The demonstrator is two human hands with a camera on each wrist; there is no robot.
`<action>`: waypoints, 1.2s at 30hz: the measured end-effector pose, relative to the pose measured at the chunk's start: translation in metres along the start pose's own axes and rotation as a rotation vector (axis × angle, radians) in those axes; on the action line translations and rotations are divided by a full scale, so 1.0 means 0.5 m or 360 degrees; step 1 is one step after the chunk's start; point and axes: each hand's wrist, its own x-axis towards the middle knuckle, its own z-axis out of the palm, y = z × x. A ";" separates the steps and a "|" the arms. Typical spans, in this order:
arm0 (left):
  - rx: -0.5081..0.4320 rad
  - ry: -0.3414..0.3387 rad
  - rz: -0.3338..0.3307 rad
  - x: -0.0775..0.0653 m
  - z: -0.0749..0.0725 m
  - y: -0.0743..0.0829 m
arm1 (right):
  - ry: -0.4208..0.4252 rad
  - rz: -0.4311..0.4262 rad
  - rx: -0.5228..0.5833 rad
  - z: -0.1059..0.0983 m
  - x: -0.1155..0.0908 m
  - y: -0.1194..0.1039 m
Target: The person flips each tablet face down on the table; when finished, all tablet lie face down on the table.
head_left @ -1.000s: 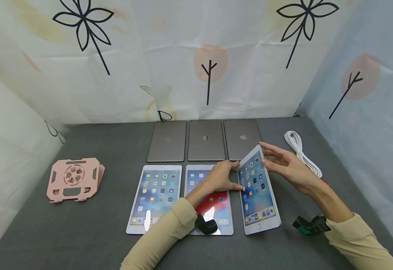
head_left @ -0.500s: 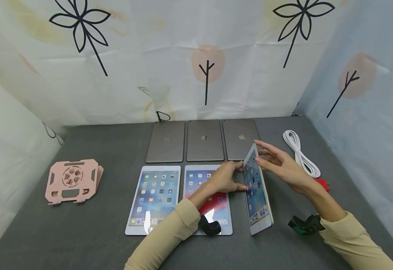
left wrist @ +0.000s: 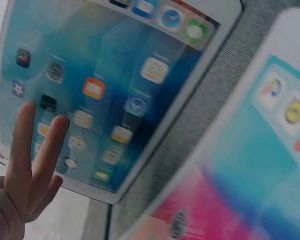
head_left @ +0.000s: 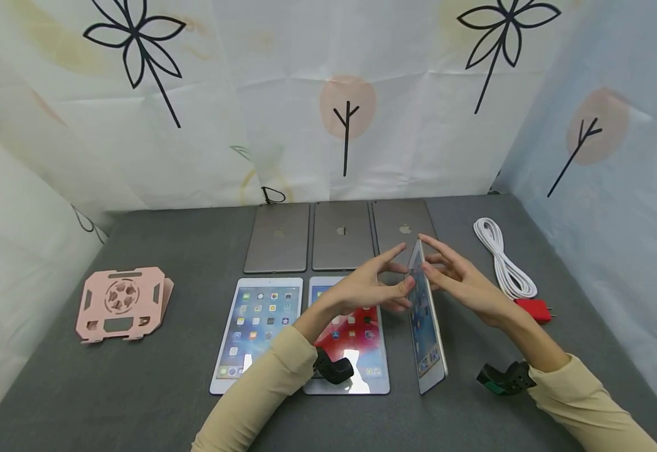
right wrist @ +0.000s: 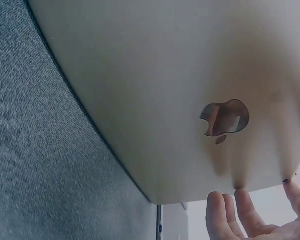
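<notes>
Head view shows a white tablet tipped up steeply on one long edge, its screen facing left, just to the right of two screen-up tablets that lie side by side on the dark gray worktop. The right hand grips its upper end, with the index finger at the top corner, the thumb by the edge and other fingers behind. Right wrist view shows fingertips at the rim of the pale back, near the apple-shaped logo. The left hand has its fingers spread loosely before the screen, gripping nothing; whether a fingertip touches the glass I cannot tell. Beneath that arm lies the red-and-blue-screened tablet; the blue-screened tablet is next to it. Three gray tablets lie face down in a row behind. Near the right arm are a coiled white cable and a red plug. A pink stand sits well apart at the left.
</notes>
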 end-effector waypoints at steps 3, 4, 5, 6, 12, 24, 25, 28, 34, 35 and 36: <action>-0.0052 -0.0017 0.0009 -0.008 0.000 0.013 | -0.0027 -0.0009 0.0001 0.006 0.005 0.003; -0.0058 -0.0014 0.0011 -0.010 0.001 0.015 | -0.0038 -0.0010 0.0002 0.008 0.006 0.004; -0.0063 -0.0011 0.0011 -0.011 0.002 0.016 | -0.0051 -0.0007 0.0004 0.010 0.008 0.005; -0.0068 -0.0006 0.0008 -0.012 0.002 0.017 | -0.0063 -0.0002 0.0007 0.012 0.009 0.006; -0.0045 0.0001 0.0012 -0.020 -0.006 0.013 | -0.0118 0.0092 -0.0009 0.022 0.013 0.027; -0.0235 -0.0042 -0.0058 -0.045 -0.040 0.015 | -0.0236 0.0198 -0.0319 0.028 0.027 0.073; -0.0240 -0.0039 -0.0062 -0.046 -0.042 0.014 | -0.0238 0.0200 -0.0325 0.028 0.028 0.073; -0.0249 -0.0020 -0.0069 -0.050 -0.047 0.011 | -0.0230 0.0186 -0.0364 0.030 0.029 0.075; -0.0271 0.0039 -0.0065 -0.057 -0.059 -0.002 | -0.0179 0.0203 -0.0429 0.032 0.025 0.081; -0.0282 0.0049 -0.0072 -0.058 -0.061 -0.005 | -0.0170 0.0212 -0.0433 0.031 0.024 0.081; -0.0296 0.0056 -0.0077 -0.058 -0.062 -0.008 | -0.0160 0.0224 -0.0432 0.030 0.023 0.081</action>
